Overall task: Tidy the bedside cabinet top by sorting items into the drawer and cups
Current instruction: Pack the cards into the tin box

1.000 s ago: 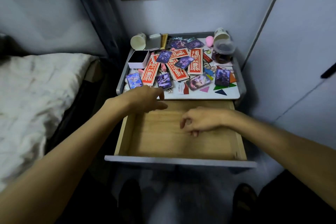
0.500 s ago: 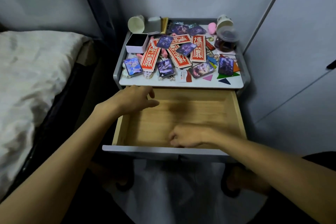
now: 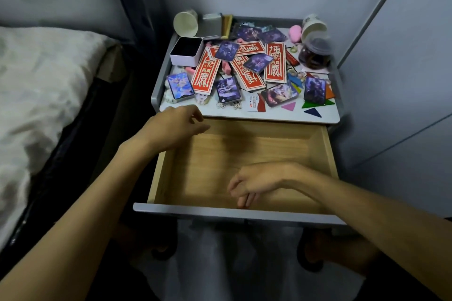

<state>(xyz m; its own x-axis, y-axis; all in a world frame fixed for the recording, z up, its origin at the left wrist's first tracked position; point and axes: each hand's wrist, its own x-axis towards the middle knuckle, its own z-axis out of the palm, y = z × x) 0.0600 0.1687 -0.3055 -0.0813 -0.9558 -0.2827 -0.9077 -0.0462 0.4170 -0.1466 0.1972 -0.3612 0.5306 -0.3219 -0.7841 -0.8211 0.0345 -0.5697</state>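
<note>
Two hands [image 3: 176, 127] [image 3: 256, 182], fingers [image 3: 244, 199] loose and empty, over one open drawer [image 3: 269, 146]; two cups [image 3: 185, 24] [image 3: 314, 28] behind.

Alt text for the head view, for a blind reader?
The left hand and right hand hover, holding nothing, over an open drawer; behind it the cabinet top is strewn with cards, red slips, cups and a jar.

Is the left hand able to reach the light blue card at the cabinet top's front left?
Probably yes: the left hand hovers empty near that edge, and nothing stands between it and the light blue card.
</note>
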